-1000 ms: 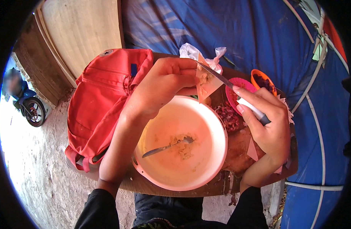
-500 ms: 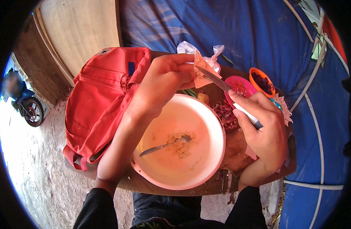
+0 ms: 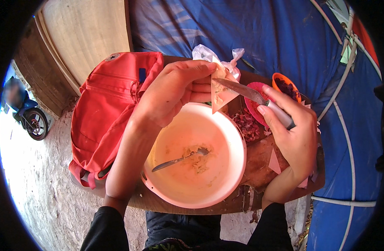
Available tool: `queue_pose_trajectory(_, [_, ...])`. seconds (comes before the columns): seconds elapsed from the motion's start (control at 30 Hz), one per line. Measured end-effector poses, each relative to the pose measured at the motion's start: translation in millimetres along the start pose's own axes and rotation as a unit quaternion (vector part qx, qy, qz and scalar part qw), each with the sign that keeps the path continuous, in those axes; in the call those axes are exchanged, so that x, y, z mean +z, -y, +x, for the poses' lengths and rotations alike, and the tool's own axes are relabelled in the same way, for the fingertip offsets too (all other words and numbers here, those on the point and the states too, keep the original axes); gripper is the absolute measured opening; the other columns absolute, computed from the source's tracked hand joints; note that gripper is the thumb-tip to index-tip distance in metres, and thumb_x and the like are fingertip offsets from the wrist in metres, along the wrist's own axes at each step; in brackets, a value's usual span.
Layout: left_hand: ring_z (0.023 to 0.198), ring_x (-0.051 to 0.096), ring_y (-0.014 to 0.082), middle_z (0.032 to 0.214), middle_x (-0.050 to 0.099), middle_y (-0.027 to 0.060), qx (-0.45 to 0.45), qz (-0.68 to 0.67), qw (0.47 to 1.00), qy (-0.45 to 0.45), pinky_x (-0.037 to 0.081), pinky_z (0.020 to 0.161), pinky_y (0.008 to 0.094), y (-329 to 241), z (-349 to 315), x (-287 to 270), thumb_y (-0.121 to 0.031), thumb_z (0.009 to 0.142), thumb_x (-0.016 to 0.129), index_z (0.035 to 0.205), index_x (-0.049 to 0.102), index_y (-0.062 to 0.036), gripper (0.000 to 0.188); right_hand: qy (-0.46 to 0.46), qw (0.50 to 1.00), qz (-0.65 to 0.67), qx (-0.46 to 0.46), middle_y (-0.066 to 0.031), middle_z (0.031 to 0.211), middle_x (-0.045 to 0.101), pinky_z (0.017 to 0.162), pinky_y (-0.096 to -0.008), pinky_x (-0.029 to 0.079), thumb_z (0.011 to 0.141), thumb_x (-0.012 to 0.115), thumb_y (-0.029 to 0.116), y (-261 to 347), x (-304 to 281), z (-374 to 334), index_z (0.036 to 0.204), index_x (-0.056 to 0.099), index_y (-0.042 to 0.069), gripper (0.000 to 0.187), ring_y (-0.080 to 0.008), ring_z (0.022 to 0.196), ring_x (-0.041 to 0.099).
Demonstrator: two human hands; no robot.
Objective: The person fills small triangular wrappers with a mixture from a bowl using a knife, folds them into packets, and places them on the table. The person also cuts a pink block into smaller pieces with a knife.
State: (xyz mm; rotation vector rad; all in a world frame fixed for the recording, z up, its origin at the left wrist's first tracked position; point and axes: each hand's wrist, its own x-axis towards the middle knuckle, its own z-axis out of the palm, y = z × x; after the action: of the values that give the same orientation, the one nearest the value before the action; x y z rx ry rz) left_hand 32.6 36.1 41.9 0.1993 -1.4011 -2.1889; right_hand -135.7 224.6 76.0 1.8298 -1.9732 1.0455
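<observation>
My left hand (image 3: 175, 83) pinches a triangular pale wrapper (image 3: 225, 97) by its upper left edge, above the far rim of a white basin. A beige paste is smeared on the wrapper. In my right hand (image 3: 294, 129) is a knife (image 3: 279, 114) with a grey-white handle; its blade points left and its tip touches or nearly touches the paste. The white basin (image 3: 179, 129) holds traces of the same paste and a metal spoon (image 3: 175, 162) lying in it.
A red backpack (image 3: 112, 104) rests left of the basin. Chopped purplish pieces (image 3: 247, 125), a pink plate (image 3: 254, 88) and an orange bowl (image 3: 276, 78) sit at the far right. Another wrapper piece (image 3: 274, 162) lies on the brown board (image 3: 258, 171). Plastic bags (image 3: 204, 53) stand behind, before a blue tarp (image 3: 263, 37).
The wrapper has turned and dipped, so its lower point shows. My left fingers have shifted on it, and the knife has tilted flatter, its tip still near the paste.
</observation>
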Motion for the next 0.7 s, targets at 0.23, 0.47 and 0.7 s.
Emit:
queue_pose_trajectory(0.23, [0.095, 0.075, 0.0237, 0.111, 0.074, 0.0172, -0.041, -0.054, 0.997, 0.034, 0.061, 0.087, 0.0336, -4, -1, -5, -0.021, 0.105, 0.053, 0.115, 0.066, 0.0004, 0.027, 0.064, 0.997, 0.049, 0.018, -0.018, 0.086, 0.073, 0.07, -0.0323, 0.053, 0.085, 0.082, 0.013, -6, -5, 1, 0.109, 0.071, -0.004, 0.032, -0.0246, 0.074, 0.071])
queue_pose_trajectory(0.47, [0.096, 0.073, 0.0218, 0.11, 0.073, 0.0169, -0.033, -0.129, 0.987, 0.095, 0.058, 0.092, 0.0332, -6, -3, -12, -0.02, 0.107, 0.051, 0.113, 0.066, 0.0044, 0.029, 0.066, 0.993, 0.087, 0.038, -0.0085, 0.077, 0.069, 0.069, -0.0259, 0.049, 0.084, 0.083, 0.011, -14, -5, 4, 0.106, 0.07, -0.01, 0.033, -0.0073, 0.073, 0.058])
queue_pose_trajectory(0.7, [0.098, 0.074, 0.0256, 0.111, 0.073, 0.0193, -0.035, -0.155, 0.98, 0.122, 0.059, 0.092, 0.0345, -8, -3, -16, -0.019, 0.106, 0.052, 0.112, 0.065, 0.0046, 0.028, 0.067, 0.992, 0.102, 0.044, -0.006, 0.074, 0.066, 0.068, -0.0255, 0.048, 0.083, 0.083, 0.009, -18, -8, 4, 0.106, 0.07, -0.011, 0.033, -0.0062, 0.072, 0.055])
